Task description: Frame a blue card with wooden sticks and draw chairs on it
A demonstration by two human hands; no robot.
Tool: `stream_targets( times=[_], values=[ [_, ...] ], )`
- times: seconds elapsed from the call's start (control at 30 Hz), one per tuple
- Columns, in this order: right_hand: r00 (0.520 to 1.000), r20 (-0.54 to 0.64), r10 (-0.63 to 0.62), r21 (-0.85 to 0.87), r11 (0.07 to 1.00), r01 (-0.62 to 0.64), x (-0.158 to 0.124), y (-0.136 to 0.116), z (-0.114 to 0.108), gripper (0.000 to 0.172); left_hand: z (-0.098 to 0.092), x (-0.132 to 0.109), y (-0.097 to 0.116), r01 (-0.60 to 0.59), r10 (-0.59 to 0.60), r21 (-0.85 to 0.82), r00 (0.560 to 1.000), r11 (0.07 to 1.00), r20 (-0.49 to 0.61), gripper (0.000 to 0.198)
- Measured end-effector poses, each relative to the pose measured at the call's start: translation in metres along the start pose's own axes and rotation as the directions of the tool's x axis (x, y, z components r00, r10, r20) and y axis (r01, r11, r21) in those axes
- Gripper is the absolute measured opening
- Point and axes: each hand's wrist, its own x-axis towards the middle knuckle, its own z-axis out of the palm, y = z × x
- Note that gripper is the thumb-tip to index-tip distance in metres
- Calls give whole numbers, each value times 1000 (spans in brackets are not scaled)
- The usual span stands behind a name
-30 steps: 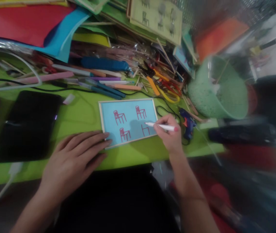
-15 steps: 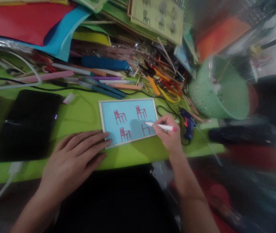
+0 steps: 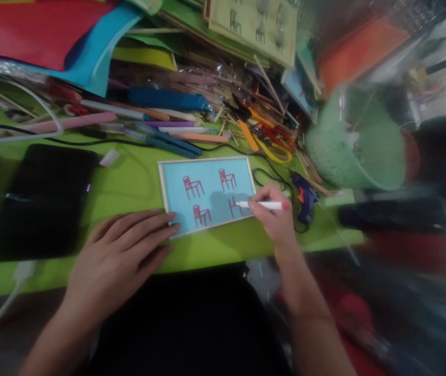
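A light blue card (image 3: 211, 183) with a pale wooden frame lies on the green table. Three red chair drawings stand on it, and a few red lines of a similar figure show at its lower right. My right hand (image 3: 273, 214) pinches a white marker (image 3: 266, 205) with a red end, its tip at those lines. My left hand (image 3: 125, 250) lies flat, fingers stretched out, with the fingertips on the card's lower left corner.
A black tablet (image 3: 43, 203) lies at left, a blue glue gun (image 3: 305, 198) right of my right hand. Behind are several pens (image 3: 168, 141), orange-handled pliers (image 3: 248, 133), yellow-handled scissors (image 3: 273, 151) and a green basket (image 3: 356, 141). A yellow card with chair pictures (image 3: 252, 26) leans at the back.
The marker tip has moved slightly down, and another red stroke shows at the lower right figure. My left hand stays in place on the card.
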Motion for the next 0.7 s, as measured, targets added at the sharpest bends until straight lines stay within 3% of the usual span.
stream_targets(
  times=[0.7],
  values=[
    [998, 51, 33, 58, 998, -36, -4, 3, -3, 16, -1, -1, 0, 37, -36, 1, 999, 999, -2, 35]
  ],
)
